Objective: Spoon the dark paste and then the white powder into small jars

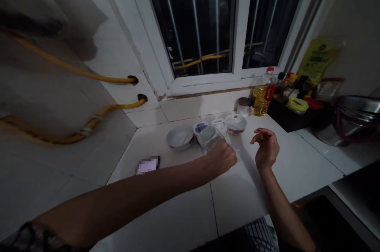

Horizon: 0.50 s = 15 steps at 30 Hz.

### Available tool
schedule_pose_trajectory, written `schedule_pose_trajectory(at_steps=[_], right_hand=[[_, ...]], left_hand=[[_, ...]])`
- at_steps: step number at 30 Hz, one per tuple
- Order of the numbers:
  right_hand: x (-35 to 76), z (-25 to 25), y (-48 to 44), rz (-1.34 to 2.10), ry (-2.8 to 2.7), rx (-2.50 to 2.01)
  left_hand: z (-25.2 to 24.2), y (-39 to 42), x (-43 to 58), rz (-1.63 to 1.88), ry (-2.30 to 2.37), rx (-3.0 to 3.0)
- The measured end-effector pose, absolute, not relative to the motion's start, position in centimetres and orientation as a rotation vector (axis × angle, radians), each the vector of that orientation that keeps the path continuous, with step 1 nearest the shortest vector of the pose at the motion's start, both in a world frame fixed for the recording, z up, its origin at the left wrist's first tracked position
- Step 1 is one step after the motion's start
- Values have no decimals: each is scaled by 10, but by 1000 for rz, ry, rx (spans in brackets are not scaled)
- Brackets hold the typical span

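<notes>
My left hand (222, 158) is closed around a clear plastic container (209, 138), holding it just above the white counter (237, 196). My right hand (266, 148) hovers to the right of it, fingers loosely spread and curled, holding nothing. Just behind the container sit a white bowl (180, 137), two small lidded tubs (200, 127) (220, 124) and another white lidded bowl (236, 123).
A cooking oil bottle (262, 97) and a small jar (245, 106) stand near the window sill. A dark tray with condiment bottles (292, 115) and a metal pot (353, 119) lie at the right. A phone-like flat object (147, 165) rests on the counter's left. Yellow hoses (89, 76) run along the left wall.
</notes>
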State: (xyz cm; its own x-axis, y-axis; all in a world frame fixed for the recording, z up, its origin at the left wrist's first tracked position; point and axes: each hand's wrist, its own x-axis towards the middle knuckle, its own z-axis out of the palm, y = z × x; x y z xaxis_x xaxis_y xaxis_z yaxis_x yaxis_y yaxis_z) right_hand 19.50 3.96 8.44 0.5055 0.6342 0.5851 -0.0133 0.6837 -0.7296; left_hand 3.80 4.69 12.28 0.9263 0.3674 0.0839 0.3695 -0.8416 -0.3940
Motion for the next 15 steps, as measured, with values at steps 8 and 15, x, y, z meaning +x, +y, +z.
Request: schedule_pose_trajectory(at_steps=[8, 15], right_hand=[[200, 41, -9, 450, -1029, -794], [207, 86, 15, 344, -1234, -831]], left_hand=[[144, 50, 25, 11, -529, -2649], [146, 48, 28, -66, -408, -2601]])
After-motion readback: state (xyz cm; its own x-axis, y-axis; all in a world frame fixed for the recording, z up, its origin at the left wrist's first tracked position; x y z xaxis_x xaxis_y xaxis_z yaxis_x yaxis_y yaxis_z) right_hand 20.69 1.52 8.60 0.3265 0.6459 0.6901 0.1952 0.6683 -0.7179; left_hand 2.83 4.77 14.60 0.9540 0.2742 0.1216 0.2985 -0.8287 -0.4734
